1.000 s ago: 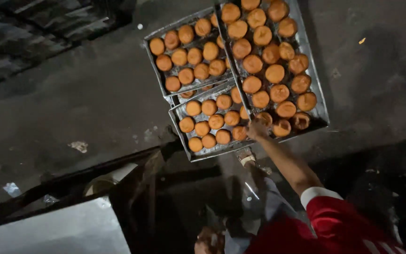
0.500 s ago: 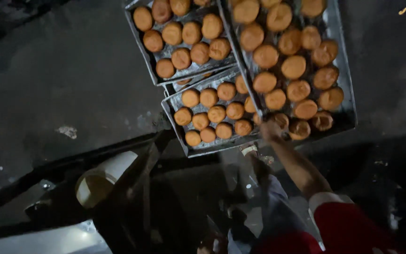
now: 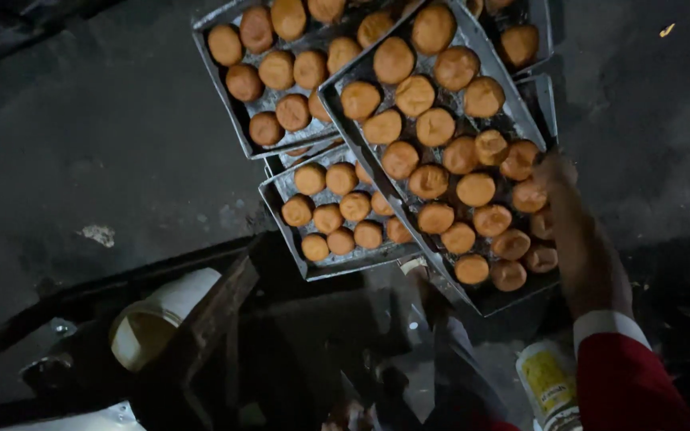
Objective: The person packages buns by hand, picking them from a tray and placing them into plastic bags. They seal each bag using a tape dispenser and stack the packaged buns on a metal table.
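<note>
Reaching forward, the right hand (image 3: 554,172) rests on the far edge of a long grey metal tray (image 3: 473,36) packed with round golden-brown buns (image 3: 427,182); whether its fingers clasp the rim is too dim to tell. Left of the grip two smaller bun-filled metal trays (image 3: 277,187) lie partly under it, and a yellow-labelled white container (image 3: 549,383) stands below the red sleeve (image 3: 628,383).

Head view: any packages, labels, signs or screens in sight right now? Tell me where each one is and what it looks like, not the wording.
Labelled container: bottom edge, just left of the red sleeve; cylindrical, white with a yellow label, print too small to tell.
No signs or screens in view.
</note>
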